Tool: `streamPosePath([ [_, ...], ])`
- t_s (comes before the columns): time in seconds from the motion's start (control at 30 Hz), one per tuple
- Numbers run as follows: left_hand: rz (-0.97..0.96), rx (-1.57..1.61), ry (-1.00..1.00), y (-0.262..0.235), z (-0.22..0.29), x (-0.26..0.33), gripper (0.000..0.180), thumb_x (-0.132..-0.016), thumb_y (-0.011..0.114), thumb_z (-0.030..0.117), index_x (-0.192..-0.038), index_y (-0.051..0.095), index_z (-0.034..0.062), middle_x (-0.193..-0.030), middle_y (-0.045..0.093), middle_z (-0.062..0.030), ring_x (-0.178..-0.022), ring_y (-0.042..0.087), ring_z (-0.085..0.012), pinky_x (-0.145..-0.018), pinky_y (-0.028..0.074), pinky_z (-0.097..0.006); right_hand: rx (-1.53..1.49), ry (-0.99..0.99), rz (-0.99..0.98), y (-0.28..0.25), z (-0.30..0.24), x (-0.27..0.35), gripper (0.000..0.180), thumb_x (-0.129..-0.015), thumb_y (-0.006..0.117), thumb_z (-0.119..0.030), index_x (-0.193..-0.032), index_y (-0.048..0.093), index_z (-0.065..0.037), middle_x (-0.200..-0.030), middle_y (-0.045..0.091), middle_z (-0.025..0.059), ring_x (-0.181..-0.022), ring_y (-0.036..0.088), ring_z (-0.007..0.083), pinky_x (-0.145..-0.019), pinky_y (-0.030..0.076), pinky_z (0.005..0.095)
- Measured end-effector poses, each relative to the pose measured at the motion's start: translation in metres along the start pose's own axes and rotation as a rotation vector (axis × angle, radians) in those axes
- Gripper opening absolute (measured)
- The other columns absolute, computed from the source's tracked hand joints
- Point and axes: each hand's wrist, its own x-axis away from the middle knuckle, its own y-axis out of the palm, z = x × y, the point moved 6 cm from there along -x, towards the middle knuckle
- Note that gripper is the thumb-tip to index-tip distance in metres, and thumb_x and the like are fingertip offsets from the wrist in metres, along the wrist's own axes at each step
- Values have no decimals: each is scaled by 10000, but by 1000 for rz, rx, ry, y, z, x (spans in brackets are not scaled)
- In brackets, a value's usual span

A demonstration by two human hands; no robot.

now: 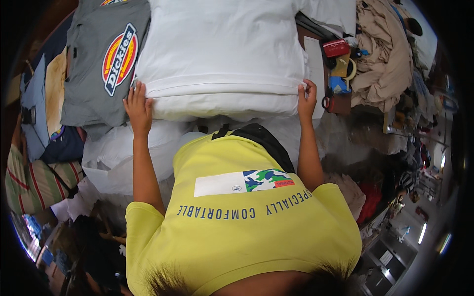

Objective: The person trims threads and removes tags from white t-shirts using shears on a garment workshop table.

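Note:
A white T-shirt [224, 44] lies spread in front of me, its hem running across the near side. At the hem's left corner, my left hand [138, 109] rests against the shirt's edge with fingers stretched and a little apart. My right hand [307, 98] has thumb and forefinger closed on the right corner of the hem. More white cloth bulges below the hem, between my hands. A grey T-shirt [91, 64] with a colourful printed badge lies just left of the white one.
To the right sit a red box [335, 48], a tape roll [350, 70] and red-handled scissors [326, 102]. Beyond them is a heap of beige cloth [382, 54]. Clear plastic bags [111, 158] hang at the table's near side. A striped cloth [37, 185] lies far left.

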Motion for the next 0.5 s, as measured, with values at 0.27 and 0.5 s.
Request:
streamPosePath([
  [0.27,147,40,46,-24,10,-24,337,-814,614,104,-1150,588,117,-1068,559,-84,-1006,498,-275,-883,383,-389,-465,370,205,-29,28,8,230,-943,453,-157,-1110,516,-12,-918,612,65,-865,559,138,-816,420,254],
  [0.5,-63,161,15,-17,-10,-35,286,-783,650,111,-1064,604,81,-955,569,-82,-903,522,-263,-820,406,-365,236,-299,196,-23,-56,24,276,-830,497,-15,-1101,550,-18,-1087,577,114,-1018,528,269,-875,394,334],
])
